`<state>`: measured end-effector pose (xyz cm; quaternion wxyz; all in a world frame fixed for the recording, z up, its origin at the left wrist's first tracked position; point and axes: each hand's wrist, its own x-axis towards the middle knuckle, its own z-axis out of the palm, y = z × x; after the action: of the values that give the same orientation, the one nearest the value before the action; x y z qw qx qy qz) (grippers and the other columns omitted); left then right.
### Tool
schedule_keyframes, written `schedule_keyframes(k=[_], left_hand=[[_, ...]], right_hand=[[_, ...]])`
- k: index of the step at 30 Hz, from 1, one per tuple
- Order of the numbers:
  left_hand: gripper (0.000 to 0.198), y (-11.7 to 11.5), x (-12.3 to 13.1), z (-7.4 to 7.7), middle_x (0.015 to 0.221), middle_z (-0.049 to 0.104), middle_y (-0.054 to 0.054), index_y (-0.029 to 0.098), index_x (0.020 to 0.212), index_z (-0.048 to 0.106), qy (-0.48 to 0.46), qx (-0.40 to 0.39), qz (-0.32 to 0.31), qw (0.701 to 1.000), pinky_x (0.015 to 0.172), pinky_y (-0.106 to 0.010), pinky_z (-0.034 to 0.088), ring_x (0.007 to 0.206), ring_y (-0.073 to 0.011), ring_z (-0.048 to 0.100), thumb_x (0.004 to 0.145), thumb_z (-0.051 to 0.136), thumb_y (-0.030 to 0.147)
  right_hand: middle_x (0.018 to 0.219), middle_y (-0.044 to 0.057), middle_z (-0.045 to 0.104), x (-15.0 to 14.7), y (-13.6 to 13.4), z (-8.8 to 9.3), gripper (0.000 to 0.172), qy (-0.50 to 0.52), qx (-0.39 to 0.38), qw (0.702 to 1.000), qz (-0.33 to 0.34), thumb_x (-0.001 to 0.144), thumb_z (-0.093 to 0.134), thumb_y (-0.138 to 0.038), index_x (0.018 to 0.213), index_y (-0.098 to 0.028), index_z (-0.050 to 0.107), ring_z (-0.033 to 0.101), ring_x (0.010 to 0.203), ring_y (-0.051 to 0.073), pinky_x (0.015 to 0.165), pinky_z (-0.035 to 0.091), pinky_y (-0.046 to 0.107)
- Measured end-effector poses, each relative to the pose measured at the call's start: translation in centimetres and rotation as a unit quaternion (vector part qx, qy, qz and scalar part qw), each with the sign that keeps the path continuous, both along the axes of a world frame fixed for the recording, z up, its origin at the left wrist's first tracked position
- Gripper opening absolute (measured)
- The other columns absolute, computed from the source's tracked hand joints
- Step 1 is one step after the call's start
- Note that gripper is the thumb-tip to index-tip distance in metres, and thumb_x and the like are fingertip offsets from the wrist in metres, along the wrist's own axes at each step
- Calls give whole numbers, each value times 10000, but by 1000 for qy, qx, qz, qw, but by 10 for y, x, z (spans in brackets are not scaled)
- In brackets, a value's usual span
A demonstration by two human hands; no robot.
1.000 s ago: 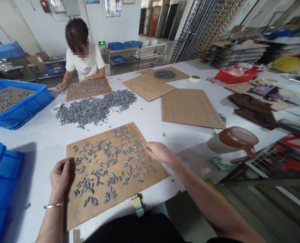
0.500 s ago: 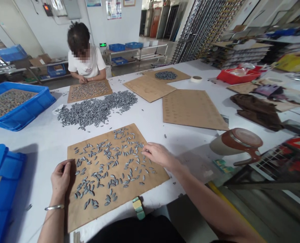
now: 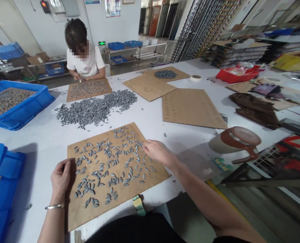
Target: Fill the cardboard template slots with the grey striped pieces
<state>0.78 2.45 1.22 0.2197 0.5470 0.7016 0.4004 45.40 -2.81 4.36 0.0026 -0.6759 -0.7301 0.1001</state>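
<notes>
A brown board lies flat before me, scattered with many small grey oval pieces that look like seeds. At the board's left edge rests my left hand, fingers curled and thumb pressed on the forefinger; anything inside it is hidden. My right hand reaches over the board's right edge. Its fingers are pinched together, the tips down among the grey pieces near the upper right, and what they grip is too small to make out. Beyond the board lies a large heap of the same pieces.
Two blue crates stand at left. Bare brown boards and a tape roll lie farther back, with a lidded mug at right. Across the table a person in a white shirt works over another covered board.
My right hand has shifted very slightly at the board's right edge, with its fingers still pinched. The left hand stays put. The person opposite has moved their hands slightly left.
</notes>
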Motion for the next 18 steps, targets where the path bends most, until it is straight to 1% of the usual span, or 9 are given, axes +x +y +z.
schedule_keyframes(k=[4,7,9,12,15,18], left_hand=[[418,0,-2,-3,1085,799,-122,189,966,752,0,-4,-4,1000,1007,-454,552,1032,-302,721,807,619,552],[426,1,-5,-5,1090,802,-122,188,975,758,0,-5,-6,1000,1025,-456,543,1048,-305,721,804,620,554],[434,2,-6,-6,1088,803,-124,188,976,760,1,-3,-6,1000,1031,-451,540,1051,-304,723,801,616,558],[442,3,-7,-7,1079,804,-123,191,966,762,7,1,-3,1000,1018,-445,548,1042,-303,728,791,611,567],[432,3,-7,-8,1037,806,-121,195,936,760,14,1,3,1000,973,-437,570,1009,-304,736,778,609,568],[419,2,-7,-8,1018,804,-123,193,923,757,12,3,1,1000,956,-429,580,993,-300,739,782,610,560]], right_hand=[[1015,74,750,3,-4,-8,232,47,28,998,10,1036,496,-232,941,-210,706,689,957,198,851,447,276],[991,46,750,10,-2,-16,218,93,26,995,12,1029,524,-249,933,-219,718,682,935,178,838,438,260],[999,50,752,17,2,-19,235,98,34,994,-15,1031,522,-266,934,-222,732,683,935,176,834,436,258],[1046,66,755,23,12,-21,233,81,60,993,-61,1029,528,-285,963,-223,743,684,962,185,829,437,260],[1071,68,763,22,21,-21,169,80,44,994,-61,995,591,-292,976,-226,745,689,975,191,826,441,262],[1055,68,775,19,26,-23,118,83,16,994,-63,967,634,-276,962,-221,738,699,973,198,829,445,267]])
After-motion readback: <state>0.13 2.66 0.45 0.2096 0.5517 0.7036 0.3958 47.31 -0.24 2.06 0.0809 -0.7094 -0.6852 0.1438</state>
